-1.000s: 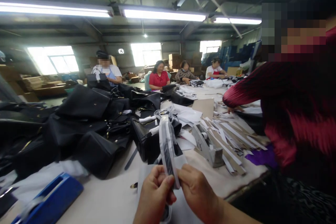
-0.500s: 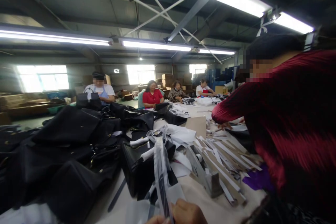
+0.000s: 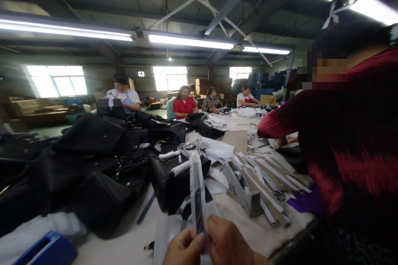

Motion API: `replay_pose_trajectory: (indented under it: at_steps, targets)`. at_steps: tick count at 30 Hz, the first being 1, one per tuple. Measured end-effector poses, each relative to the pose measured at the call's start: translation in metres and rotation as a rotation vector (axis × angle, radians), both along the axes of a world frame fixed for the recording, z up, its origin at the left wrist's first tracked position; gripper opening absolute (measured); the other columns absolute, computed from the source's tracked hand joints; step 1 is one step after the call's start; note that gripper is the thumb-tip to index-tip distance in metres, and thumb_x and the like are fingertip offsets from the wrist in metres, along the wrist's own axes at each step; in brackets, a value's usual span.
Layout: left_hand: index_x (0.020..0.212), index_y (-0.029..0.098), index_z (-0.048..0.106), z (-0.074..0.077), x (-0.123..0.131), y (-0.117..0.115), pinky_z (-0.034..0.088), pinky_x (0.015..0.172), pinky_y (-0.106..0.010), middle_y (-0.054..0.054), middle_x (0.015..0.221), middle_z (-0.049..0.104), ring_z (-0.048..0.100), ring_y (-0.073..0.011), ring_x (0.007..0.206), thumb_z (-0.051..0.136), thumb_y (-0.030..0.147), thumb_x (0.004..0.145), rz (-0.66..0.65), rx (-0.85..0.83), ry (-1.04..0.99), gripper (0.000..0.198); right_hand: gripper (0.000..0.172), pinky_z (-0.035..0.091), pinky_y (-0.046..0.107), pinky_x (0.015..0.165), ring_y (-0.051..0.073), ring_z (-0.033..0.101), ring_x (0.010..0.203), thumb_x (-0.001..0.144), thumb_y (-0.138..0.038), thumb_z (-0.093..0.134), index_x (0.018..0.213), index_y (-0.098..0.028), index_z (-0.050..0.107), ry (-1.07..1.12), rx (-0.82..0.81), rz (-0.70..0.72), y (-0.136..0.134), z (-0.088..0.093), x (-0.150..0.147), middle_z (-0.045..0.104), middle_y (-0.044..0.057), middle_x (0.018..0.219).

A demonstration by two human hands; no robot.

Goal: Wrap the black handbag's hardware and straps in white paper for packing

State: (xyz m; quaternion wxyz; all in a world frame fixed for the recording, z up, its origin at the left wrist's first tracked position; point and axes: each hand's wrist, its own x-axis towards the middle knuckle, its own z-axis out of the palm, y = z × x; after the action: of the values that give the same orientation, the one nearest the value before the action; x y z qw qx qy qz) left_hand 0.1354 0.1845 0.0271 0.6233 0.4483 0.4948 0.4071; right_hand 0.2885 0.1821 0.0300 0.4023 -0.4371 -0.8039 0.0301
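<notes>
Both my hands meet at the bottom middle of the view. My left hand [image 3: 183,249] and my right hand [image 3: 228,243] each pinch the lower end of a long black strap wrapped in white paper [image 3: 196,192], which stands up between them. Just behind the strap sits an open black handbag [image 3: 169,176] with paper-wrapped handles. Both hands are closed on the strap.
A big pile of black handbags [image 3: 83,153] fills the left of the long table [image 3: 133,244]. A grey tape dispenser [image 3: 244,190] and several cardboard strips [image 3: 267,178] lie to the right. A blue object [image 3: 46,250] is at lower left. A person in red [image 3: 348,132] leans in at right; several workers sit at the far end.
The view tilted up half a second ago, nearly hiding my hands, then dropped back. My hands still pinch the wrapped strap, now lower in the picture than a second ago.
</notes>
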Motion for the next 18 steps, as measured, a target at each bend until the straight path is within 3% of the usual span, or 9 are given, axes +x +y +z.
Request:
replay_pose_trajectory:
  at_steps: [2,3,5,7,9,11,14,18]
  targets:
    - [0.064,0.021,0.05,0.012,-0.001,-0.009,0.03,0.037,-0.022,0.005,0.048,0.043,0.039,-0.0094,0.036,0.071,0.067,0.064,0.063,0.08,0.106,0.051,0.019,0.045,0.031,0.075,0.023,0.062,0.087,0.085,-0.016,0.045,0.09,-0.018,0.063,0.151,-0.189,0.033,-0.011,0.027,0.006,0.067,0.01,0.095]
    - [0.066,0.021,0.051,0.017,-0.002,-0.014,0.031,0.039,-0.022,0.005,0.05,0.043,0.041,-0.0097,0.038,0.067,0.06,0.073,0.083,0.139,0.169,0.043,0.018,0.045,0.031,0.077,0.022,0.061,0.087,0.089,-0.021,0.047,0.088,-0.017,0.064,0.241,-0.311,0.059,-0.014,0.037,0.008,0.067,0.009,0.094]
    - [0.068,0.02,0.051,0.025,-0.002,-0.021,0.036,0.045,-0.022,0.004,0.056,0.047,0.047,-0.0107,0.046,0.062,0.045,0.082,0.099,0.279,0.294,0.031,0.028,0.044,0.028,0.067,0.017,0.058,0.073,0.091,-0.036,0.053,0.074,-0.016,0.064,0.396,-0.604,0.148,-0.014,0.049,0.011,0.063,0.005,0.074]
    - [0.065,0.019,0.05,0.028,-0.002,-0.026,0.038,0.051,-0.023,0.002,0.062,0.049,0.05,-0.0117,0.054,0.06,0.036,0.085,0.101,0.432,0.404,0.029,0.037,0.033,0.024,0.05,0.011,0.044,0.052,0.084,-0.048,0.063,0.068,-0.015,0.062,0.602,-0.891,0.186,-0.013,0.048,0.009,0.049,-0.002,0.055]
    - [0.062,0.018,0.049,0.026,-0.002,-0.03,0.038,0.057,-0.024,0.0,0.067,0.05,0.05,-0.0127,0.062,0.059,0.031,0.086,0.11,0.57,0.475,0.029,0.041,0.019,0.023,0.041,0.006,0.028,0.043,0.072,-0.053,0.075,0.07,-0.015,0.059,0.851,-1.121,0.184,-0.012,0.041,0.004,0.037,-0.008,0.048]
    - [0.06,0.017,0.05,0.025,-0.004,-0.031,0.037,0.061,-0.025,-0.001,0.068,0.05,0.049,-0.0135,0.066,0.059,0.027,0.085,0.105,0.627,0.496,0.029,0.046,0.011,0.022,0.04,0.004,0.019,0.041,0.064,-0.054,0.08,0.069,-0.017,0.053,1.034,-1.24,0.204,-0.012,0.035,-0.001,0.033,-0.011,0.047]
    - [0.068,0.016,0.057,0.028,-0.012,-0.03,0.037,0.059,-0.025,-0.001,0.069,0.05,0.049,-0.013,0.064,0.063,0.032,0.084,-0.007,0.446,0.345,0.023,0.041,0.018,0.022,0.041,0.006,0.027,0.042,0.07,-0.049,0.078,0.065,-0.017,0.053,0.997,-1.116,0.219,-0.014,0.033,-0.003,0.037,-0.008,0.048]
    - [0.082,0.015,0.058,0.034,-0.017,-0.026,0.031,0.047,-0.021,0.006,0.059,0.037,0.034,-0.007,0.048,0.07,0.05,0.078,-0.148,0.033,-0.194,0.037,0.026,0.037,0.026,0.058,0.013,0.05,0.061,0.086,-0.031,0.067,0.066,-0.015,0.061,0.51,-0.56,0.171,-0.019,0.034,-0.002,0.054,0.0,0.064]
